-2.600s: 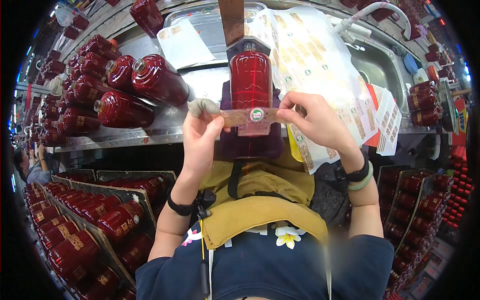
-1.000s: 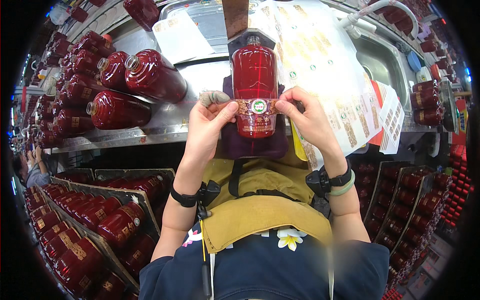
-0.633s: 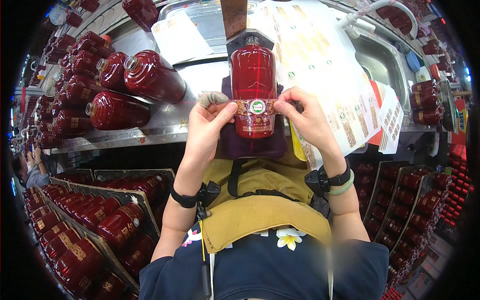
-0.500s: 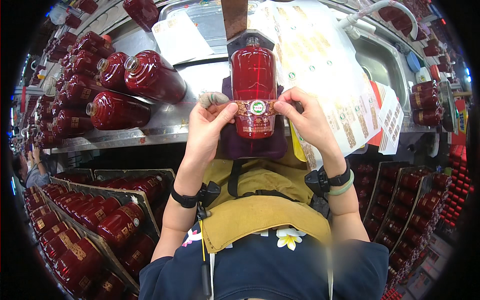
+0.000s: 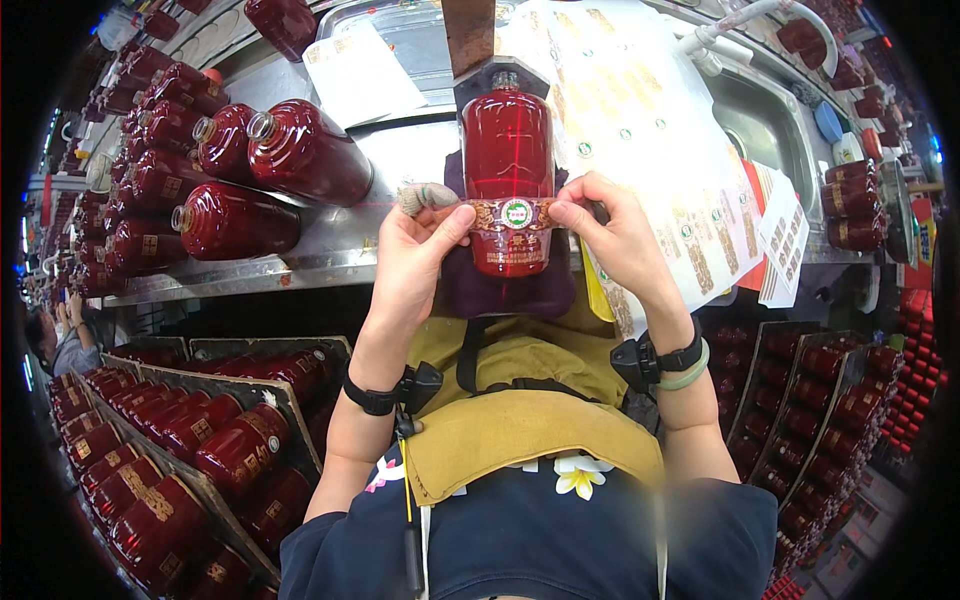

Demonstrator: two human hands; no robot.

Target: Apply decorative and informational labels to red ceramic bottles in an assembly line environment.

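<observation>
A dark red glass bottle (image 5: 508,140) lies in front of me on a purple cloth (image 5: 465,285), its neck pointing away. Across its lower part runs a gold-patterned label strip (image 5: 516,214) with a round green and white emblem. My left hand (image 5: 425,232) pinches the strip's left end between thumb and forefinger; a grey cover wraps one fingertip. At the right end, my right hand (image 5: 603,225) pinches the strip the same way. Thin red light lines cross on the bottle. The bottle's underside is hidden.
Several unlabelled red bottles (image 5: 310,155) stand at the left on the metal bench (image 5: 330,255). Label sheets (image 5: 625,110) cover the bench at right, beside a sink (image 5: 765,125) and white pipe (image 5: 760,15). Crates of bottles (image 5: 235,440) flank me. A person (image 5: 70,335) is at far left.
Both hands hold nearly the same place. The strip and the bottle show barely any movement.
</observation>
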